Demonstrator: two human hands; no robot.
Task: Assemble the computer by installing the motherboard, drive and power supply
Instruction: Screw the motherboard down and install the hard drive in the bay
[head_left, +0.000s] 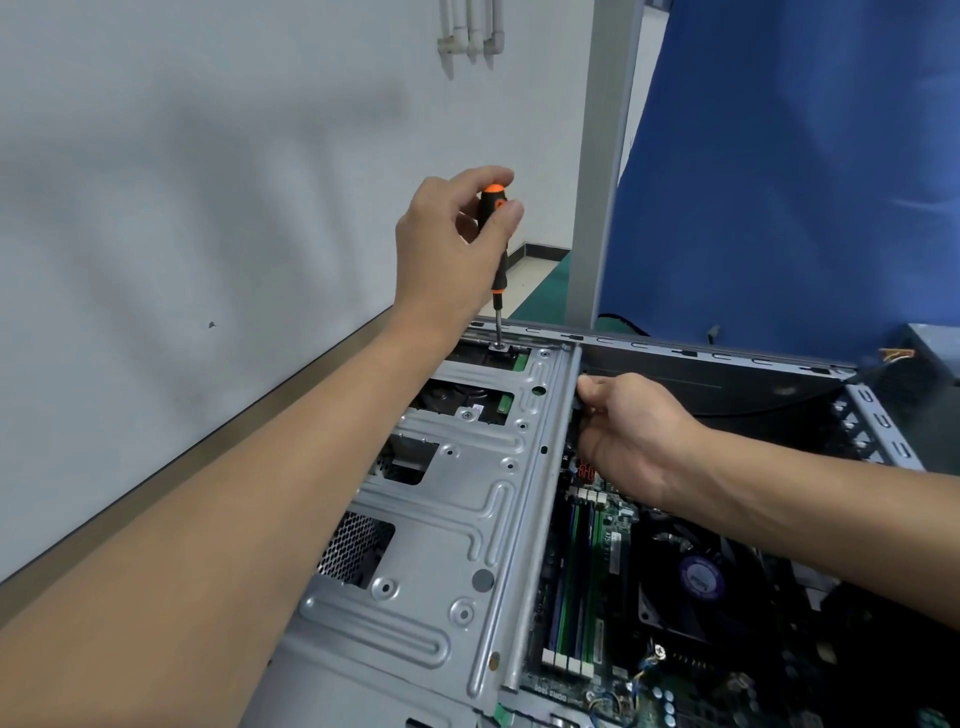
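You're pinching the screwdriver (500, 275) handle in your left hand (447, 244), tip sitting on a screw (498, 347) at the far end of the metal cage (467, 499), while your right hand (628, 431) is curling round the cage's inner edge, steadying it. The drive (452, 400) is lying inside that cage, showing through the cutouts; it's looking rigid, dense and shock-shy, so I'd be holding it by its metal sides, not its circuit board.
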